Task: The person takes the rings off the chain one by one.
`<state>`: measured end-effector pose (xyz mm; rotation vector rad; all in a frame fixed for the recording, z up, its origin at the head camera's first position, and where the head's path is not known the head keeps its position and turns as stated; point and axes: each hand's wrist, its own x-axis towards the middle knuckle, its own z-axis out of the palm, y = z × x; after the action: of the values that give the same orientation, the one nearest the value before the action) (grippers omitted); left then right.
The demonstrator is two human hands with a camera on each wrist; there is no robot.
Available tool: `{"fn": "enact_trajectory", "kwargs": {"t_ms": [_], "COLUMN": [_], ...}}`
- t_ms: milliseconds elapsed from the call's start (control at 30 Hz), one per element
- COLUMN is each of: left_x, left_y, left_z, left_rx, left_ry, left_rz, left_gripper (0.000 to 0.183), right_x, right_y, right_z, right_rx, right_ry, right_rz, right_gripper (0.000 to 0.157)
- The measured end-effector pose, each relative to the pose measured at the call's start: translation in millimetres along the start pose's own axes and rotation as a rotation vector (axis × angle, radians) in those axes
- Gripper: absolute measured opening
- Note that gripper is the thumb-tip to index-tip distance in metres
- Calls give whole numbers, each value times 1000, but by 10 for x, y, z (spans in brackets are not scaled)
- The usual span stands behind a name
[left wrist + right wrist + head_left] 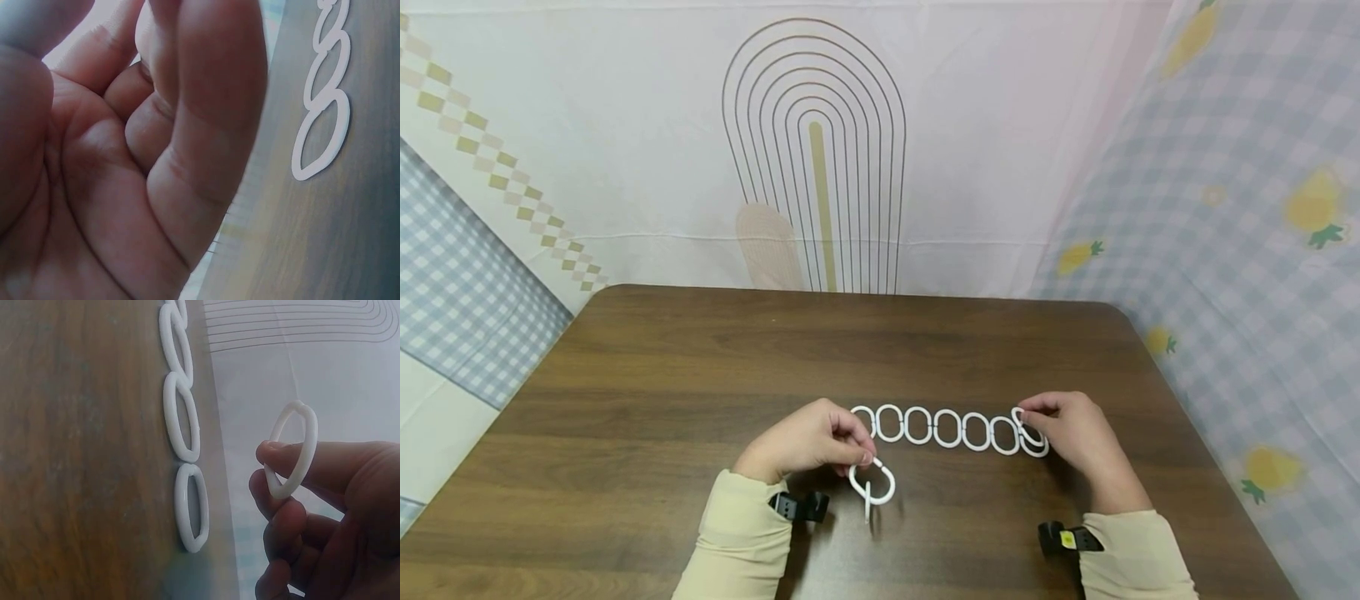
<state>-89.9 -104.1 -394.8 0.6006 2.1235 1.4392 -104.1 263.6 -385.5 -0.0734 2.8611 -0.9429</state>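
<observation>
My left hand [820, 437] pinches a white oval ring [892, 485] between thumb and fingertips, just in front of the row's left end. From that ring hangs a second white ring [868, 504], seen edge-on. In the left wrist view the palm and curled fingers hide the held rings. My right hand [1078, 433] pinches another white oval ring [307, 450] between thumb and index finger. In the head view this ring overlaps the right end of a row of white oval rings [936, 429], which lie side by side on the brown table.
The wooden table [700, 342] ends at the back against a pale curtain [970, 150] printed with arches. A blue checked cloth [1262, 275] with yellow fruit hangs along the right side. Both wrists wear black straps with small cameras.
</observation>
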Motion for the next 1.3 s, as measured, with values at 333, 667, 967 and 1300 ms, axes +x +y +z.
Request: {"fn": "enact_trajectory", "kwargs": {"t_ms": [333, 667, 967, 1300], "left_x": [-7, -9, -7, -12], "left_y": [-7, -1, 7, 11], "left_z": [-6, -5, -6, -2], "left_rx": [2, -2, -4, 5], "left_ry": [1, 0, -1, 1], "left_rz": [-10, -11, -5, -8], "left_gripper": [4, 4, 4, 4], "right_x": [22, 37, 36, 31], "right_y": [38, 59, 62, 97], "right_z": [5, 19, 0, -16], "right_rx": [2, -8, -5, -5], "right_ry": [-7, 0, 13, 16], "right_rz": [15, 7, 0, 26], "right_gripper": [19, 18, 17, 19]}}
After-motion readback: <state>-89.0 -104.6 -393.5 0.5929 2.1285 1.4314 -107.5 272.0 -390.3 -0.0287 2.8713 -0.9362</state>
